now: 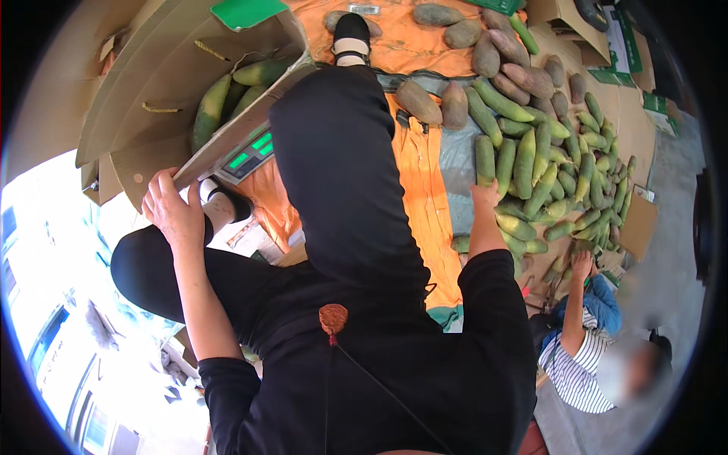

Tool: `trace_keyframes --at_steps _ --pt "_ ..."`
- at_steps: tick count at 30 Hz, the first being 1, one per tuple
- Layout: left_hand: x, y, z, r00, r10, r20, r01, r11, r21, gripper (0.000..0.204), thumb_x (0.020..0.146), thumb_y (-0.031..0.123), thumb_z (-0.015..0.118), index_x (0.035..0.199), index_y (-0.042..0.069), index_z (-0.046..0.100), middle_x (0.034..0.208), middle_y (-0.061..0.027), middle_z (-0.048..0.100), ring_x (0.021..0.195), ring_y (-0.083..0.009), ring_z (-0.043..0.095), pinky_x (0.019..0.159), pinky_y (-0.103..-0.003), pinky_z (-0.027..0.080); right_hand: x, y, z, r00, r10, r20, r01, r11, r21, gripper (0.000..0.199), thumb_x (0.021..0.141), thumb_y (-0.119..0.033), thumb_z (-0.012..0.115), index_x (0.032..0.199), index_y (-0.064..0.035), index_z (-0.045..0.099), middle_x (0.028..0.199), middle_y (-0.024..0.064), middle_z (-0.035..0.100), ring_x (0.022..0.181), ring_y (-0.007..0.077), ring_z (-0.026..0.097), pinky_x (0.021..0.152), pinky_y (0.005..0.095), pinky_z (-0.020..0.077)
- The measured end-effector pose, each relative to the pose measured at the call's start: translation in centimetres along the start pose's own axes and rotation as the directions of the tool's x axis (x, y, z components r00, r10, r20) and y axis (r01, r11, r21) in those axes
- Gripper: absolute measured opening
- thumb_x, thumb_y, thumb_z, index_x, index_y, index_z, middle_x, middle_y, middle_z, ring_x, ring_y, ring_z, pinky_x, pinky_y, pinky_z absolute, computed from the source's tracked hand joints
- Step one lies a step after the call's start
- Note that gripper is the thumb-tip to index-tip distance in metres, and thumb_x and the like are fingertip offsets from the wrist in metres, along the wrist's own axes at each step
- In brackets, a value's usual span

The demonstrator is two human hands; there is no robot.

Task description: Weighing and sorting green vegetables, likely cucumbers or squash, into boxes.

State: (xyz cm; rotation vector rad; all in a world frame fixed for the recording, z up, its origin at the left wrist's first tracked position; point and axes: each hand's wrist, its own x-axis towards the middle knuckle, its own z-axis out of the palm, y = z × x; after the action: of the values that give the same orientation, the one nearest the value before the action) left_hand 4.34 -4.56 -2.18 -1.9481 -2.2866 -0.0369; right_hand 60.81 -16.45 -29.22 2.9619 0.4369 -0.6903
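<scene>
My right hand [485, 199] is closed around the near end of a long green radish [484, 158] at the left edge of a big heap of green radishes [584, 178]. On the left, my left hand [173, 206] grips the near corner of an open cardboard box [144, 98], thumb and fingers at its edge. Several green radishes [212, 106] lie inside that box. Beside the box's wall, close to my knee, a scale [250, 155] shows green lit displays.
Brownish-purple root vegetables [485, 57] lie beyond the heap on orange sheeting [421, 174]. More cardboard boxes [565, 30] stand at the far right. At the lower right, another person in a striped top [569, 364] reaches to the heap's near edge. A cardboard piece [641, 226] lies beside the heap.
</scene>
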Motion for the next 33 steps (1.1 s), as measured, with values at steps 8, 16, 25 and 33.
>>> trace_keyframes --at_steps 8,16,25,33 --pt "0.2 0.1 -0.1 1.000 -0.011 0.008 0.011 1.000 -0.017 0.037 0.072 0.016 0.072 0.105 0.010 0.057 0.111 -0.0079 0.056 0.109 -0.0304 0.050 0.099 -0.045 0.031 -1.5 1.0 0.9 0.951 -0.288 -0.110 0.294 0.954 0.052 0.072 0.062 -0.028 0.078 0.124 -0.0115 0.046 0.124 0.0160 0.050 0.116 0.0345 0.047 0.093 0.0445 0.0421" --pt "0.2 0.0 -0.3 1.000 -0.003 -0.025 0.002 0.998 -0.057 0.037 0.070 0.014 0.073 0.103 0.010 0.057 0.111 -0.0077 0.056 0.108 -0.0296 0.050 0.099 -0.045 0.030 -2.4 -0.7 0.8 0.926 -0.327 0.188 0.300 0.940 0.161 0.091 0.058 -0.036 0.083 0.133 -0.0059 0.041 0.122 0.0168 0.055 0.115 0.0315 0.052 0.096 0.0395 0.0419" --pt "0.1 -0.4 -0.3 1.000 -0.030 -0.005 0.030 0.996 -0.079 0.037 0.070 0.017 0.073 0.102 0.012 0.057 0.111 -0.0051 0.055 0.111 -0.0281 0.048 0.103 -0.048 0.027 -4.3 -2.5 4.2 0.967 -0.204 0.155 0.162 0.956 0.246 0.076 0.053 -0.019 0.086 0.115 0.0055 0.048 0.106 0.0194 0.060 0.096 0.0331 0.060 0.083 0.0394 0.0483" --pt "-0.1 -0.5 -0.4 0.999 -0.041 -0.014 0.039 0.993 -0.111 0.038 0.070 0.017 0.074 0.103 0.011 0.056 0.111 -0.0055 0.055 0.111 -0.0281 0.049 0.103 -0.048 0.026 -8.3 -2.7 1.1 0.872 -0.266 0.410 -0.046 0.790 0.611 0.060 0.062 -0.001 0.078 0.115 0.0019 0.049 0.100 0.0112 0.059 0.086 0.0231 0.060 0.074 0.0351 0.0500"
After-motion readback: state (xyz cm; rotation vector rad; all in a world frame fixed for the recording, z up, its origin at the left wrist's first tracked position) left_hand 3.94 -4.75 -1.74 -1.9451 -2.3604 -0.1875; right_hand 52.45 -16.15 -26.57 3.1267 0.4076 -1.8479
